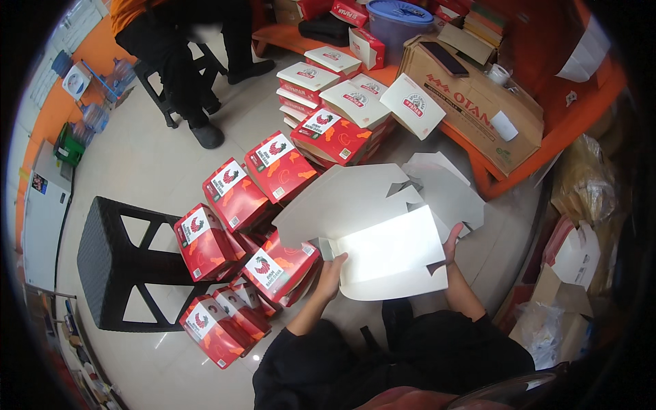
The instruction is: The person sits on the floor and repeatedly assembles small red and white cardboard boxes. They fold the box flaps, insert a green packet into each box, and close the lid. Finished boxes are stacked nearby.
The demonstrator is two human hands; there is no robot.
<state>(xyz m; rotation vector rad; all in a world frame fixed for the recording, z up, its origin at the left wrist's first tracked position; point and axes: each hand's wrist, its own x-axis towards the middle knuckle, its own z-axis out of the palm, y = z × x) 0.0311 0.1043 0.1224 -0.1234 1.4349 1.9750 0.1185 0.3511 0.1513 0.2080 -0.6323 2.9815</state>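
A partly folded cardboard food box (383, 256), plain white on its inner side, is held above my lap. My left hand (331, 279) grips its left edge, with the thumb on the inside near a folded corner flap. Against the right edge lies my right hand (452, 247), the thumb pointing up and the other fingers hidden behind the card. Its large panel spreads up and away from me. Beyond it, another unfolded white-grey box blank (447, 184) shows slotted tabs. Just left of my left hand stand folded red boxes (280, 266) with white labels.
More red boxes (236, 195) and stacked white-topped boxes (355, 99) fill the floor ahead. A black stool (113, 263) stands left. An orange table (502, 174) carries a large brown carton (471, 102), a phone (444, 59) and a blue-lidded tub (400, 24). Another person (171, 61) sits at far left.
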